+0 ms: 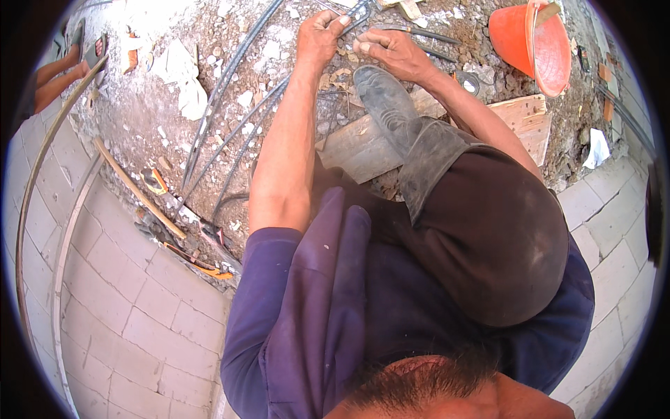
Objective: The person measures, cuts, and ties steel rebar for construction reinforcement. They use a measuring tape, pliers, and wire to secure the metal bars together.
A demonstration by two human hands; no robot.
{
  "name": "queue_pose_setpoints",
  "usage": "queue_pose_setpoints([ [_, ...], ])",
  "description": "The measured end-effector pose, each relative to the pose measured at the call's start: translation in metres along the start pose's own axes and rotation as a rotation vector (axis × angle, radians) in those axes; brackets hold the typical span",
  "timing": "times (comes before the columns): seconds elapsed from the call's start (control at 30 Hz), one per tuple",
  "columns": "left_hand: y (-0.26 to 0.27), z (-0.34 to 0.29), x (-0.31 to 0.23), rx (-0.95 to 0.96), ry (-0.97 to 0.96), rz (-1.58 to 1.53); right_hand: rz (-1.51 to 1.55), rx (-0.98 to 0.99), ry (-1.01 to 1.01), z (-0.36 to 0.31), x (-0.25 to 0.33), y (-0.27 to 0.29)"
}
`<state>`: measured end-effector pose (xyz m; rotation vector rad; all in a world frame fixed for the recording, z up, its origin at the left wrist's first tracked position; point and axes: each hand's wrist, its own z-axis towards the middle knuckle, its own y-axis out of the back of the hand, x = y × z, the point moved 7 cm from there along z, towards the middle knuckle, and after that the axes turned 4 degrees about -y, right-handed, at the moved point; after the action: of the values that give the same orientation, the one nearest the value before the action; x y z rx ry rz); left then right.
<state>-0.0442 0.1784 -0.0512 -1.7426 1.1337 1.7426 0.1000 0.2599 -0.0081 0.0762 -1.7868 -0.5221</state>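
Note:
My left hand [319, 40] is closed in a pinch by the steel rebar rods [356, 15] at the top; what its fingertips hold is too small to tell. My right hand [396, 54] is closed too, thumb against curled fingers, just above the toe of my grey boot [385, 98]. Anything thin in that pinch cannot be made out. Two dark handles [427, 34], like those of pincers, stick out beside my right hand; whether it touches them is unclear. More ribbed rods [227, 84] run from between my hands down to the left.
An orange bucket [511, 35] lies tipped at the right. Under my boot are wooden boards [359, 148]. A tape roll [467, 82] sits near my right wrist. Tools [155, 181] and wood strips [139, 188] lie left, beside paving [139, 279]. Another person's hand [91, 59] shows far left.

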Motion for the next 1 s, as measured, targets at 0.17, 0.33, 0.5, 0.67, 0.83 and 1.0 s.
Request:
queue_pose_setpoints([
  [0.17,-0.007,-0.001,-0.018,-0.024,-0.019,0.090,-0.304,-0.497,-0.234,0.032,0.003,0.065],
  [0.33,-0.006,-0.003,-0.014,-0.035,-0.006,0.123,-0.368,-0.060,-0.361,0.015,-0.048,0.034],
  [0.5,-0.007,-0.002,-0.014,-0.036,0.005,0.118,-0.308,-0.042,-0.252,-0.015,-0.055,0.056],
  [0.67,-0.003,-0.001,-0.011,-0.043,0.013,0.064,-1.214,-0.294,0.064,-0.050,-0.047,0.054],
  [0.83,-0.007,0.003,-0.007,-0.010,0.033,0.058,-1.350,-0.099,-0.080,-0.044,-0.064,0.058],
  [1.0,-0.004,-0.003,-0.016,0.001,0.080,0.048,-1.091,0.011,-0.261,-0.043,-0.054,0.057],
])
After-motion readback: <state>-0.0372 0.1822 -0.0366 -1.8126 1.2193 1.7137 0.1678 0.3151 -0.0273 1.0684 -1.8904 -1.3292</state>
